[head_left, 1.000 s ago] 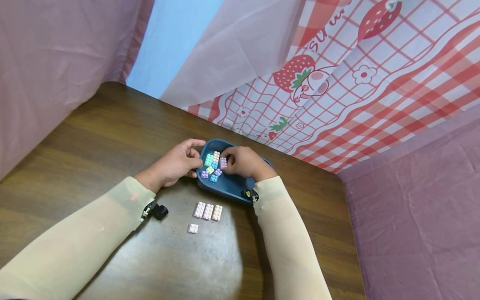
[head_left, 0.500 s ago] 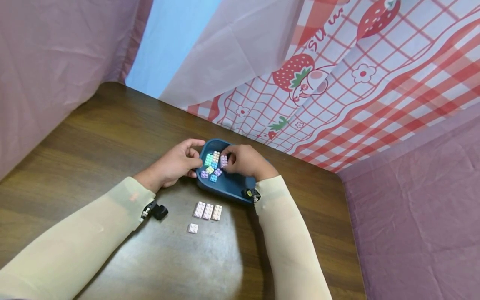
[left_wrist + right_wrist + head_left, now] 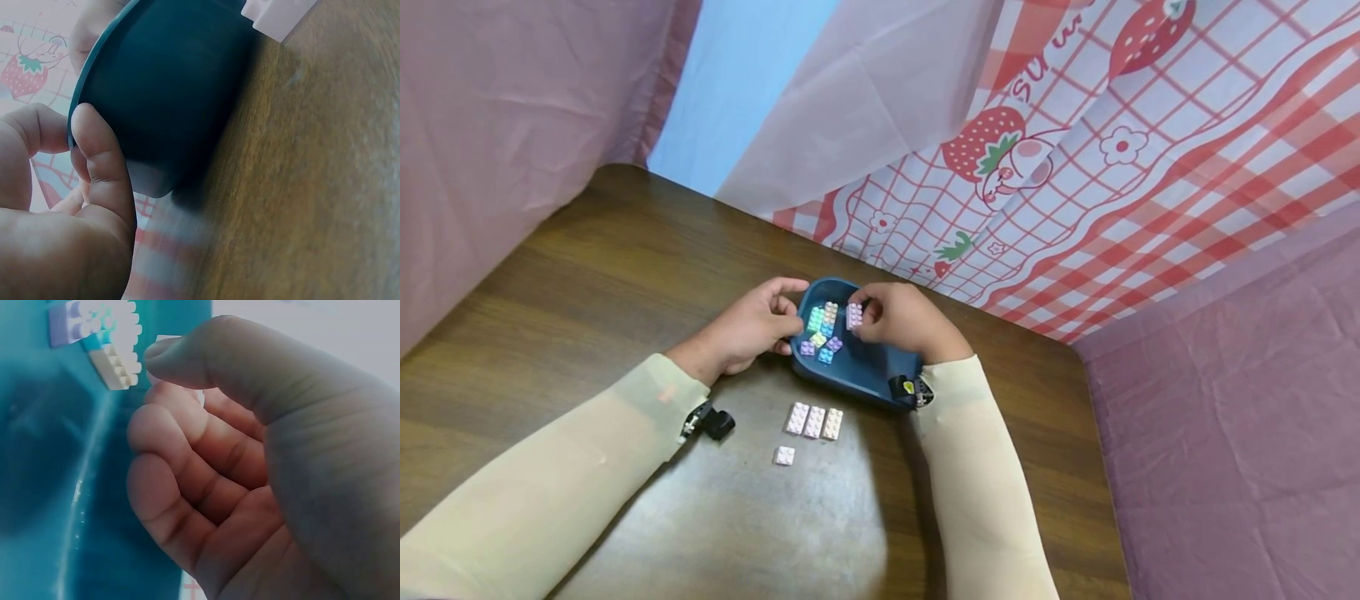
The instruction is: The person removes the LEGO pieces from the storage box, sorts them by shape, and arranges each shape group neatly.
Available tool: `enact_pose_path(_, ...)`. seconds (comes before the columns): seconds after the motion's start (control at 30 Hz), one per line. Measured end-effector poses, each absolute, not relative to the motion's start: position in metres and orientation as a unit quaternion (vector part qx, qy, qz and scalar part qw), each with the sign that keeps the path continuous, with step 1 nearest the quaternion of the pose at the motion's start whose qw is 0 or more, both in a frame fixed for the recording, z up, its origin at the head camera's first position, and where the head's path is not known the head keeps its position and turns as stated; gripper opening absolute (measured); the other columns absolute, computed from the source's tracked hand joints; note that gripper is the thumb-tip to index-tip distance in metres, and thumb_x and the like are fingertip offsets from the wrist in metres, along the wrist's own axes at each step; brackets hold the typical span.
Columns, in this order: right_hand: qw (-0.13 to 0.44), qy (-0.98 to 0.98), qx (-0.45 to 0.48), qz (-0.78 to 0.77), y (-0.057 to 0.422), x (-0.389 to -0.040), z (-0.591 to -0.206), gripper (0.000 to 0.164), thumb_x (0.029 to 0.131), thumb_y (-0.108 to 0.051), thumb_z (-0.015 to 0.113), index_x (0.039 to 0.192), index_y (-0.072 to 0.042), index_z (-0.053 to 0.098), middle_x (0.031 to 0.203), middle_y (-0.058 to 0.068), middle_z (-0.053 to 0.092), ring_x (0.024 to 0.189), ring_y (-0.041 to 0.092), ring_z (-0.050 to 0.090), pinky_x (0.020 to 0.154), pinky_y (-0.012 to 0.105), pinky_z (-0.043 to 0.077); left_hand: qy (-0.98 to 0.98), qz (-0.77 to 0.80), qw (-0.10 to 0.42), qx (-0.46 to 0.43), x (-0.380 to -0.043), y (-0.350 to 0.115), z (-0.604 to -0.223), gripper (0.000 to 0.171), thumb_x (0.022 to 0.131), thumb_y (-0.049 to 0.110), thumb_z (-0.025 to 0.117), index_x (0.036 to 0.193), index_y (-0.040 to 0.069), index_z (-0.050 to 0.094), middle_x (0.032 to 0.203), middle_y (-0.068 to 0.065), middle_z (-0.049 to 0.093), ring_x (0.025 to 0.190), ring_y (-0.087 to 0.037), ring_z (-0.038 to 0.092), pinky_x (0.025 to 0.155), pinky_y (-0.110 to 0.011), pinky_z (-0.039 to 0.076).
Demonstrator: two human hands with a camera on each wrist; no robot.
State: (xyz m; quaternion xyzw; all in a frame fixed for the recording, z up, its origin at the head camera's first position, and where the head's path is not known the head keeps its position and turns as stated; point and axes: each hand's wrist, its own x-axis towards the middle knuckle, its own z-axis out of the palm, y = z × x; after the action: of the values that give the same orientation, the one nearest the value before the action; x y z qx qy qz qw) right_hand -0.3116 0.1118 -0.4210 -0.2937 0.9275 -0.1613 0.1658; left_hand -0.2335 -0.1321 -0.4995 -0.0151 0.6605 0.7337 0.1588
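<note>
A blue plastic tray point(image 3: 868, 367) with rounded corners stands on the table. My left hand point(image 3: 752, 325) pinches its left rim; in the left wrist view the thumb lies on the outer wall point(image 3: 169, 81). Over the inside of the tray, my right hand point(image 3: 913, 318) pinches a lilac toy building brick point(image 3: 854, 315) between thumb and fingers. In the right wrist view the thumb and fingers hide most of that brick. Several other bricks lie at the tray's left end, among them a green brick point(image 3: 816, 318), a cream brick point(image 3: 830, 312) and a blue brick point(image 3: 825, 356).
In front of the tray, two pale pink bricks point(image 3: 797, 418) and a cream brick point(image 3: 832, 424) lie in a row on the wooden table point(image 3: 715, 517). A small pink brick point(image 3: 785, 456) lies nearer. A strawberry-print cloth point(image 3: 1000, 192) hangs behind.
My right hand has moved slightly right and back, lifting the lilac brick away from the other bricks in the tray. The left hand stays at the rim.
</note>
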Motion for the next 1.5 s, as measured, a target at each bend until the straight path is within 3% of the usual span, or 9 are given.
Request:
enact_pose_path(0.53,0.148,0.928,-0.293,-0.178,0.127,-0.282,-0.402,0.032,0.086,-0.028,0.086,0.113,-0.021,0.071,0.078,-0.005,0.067,0.07,0.011,0.062,0.066,0.031,0.055,0.659,0.734,0.16,-0.013,-0.232,-0.131,-0.499,0.072,0.096,0.002,0.065,0.161,0.019,0.037,0.111,-0.014,0.051,0.095,-0.03,0.058,0.071,-0.034,0.063)
enact_pose_path(1.5,0.159,0.917,-0.314,-0.185,0.146,-0.203,-0.407,0.03,0.086,-0.026,0.086,0.111,-0.022,0.071,0.076,-0.012,0.065,0.067,0.005,0.061,0.061,0.026,0.057,0.659,0.737,0.15,-0.001,-0.229,-0.131,-0.496,0.071,0.098,0.001,0.063,0.161,0.017,0.034,0.108,-0.013,0.051,0.091,-0.029,0.057,0.067,-0.032,0.061)
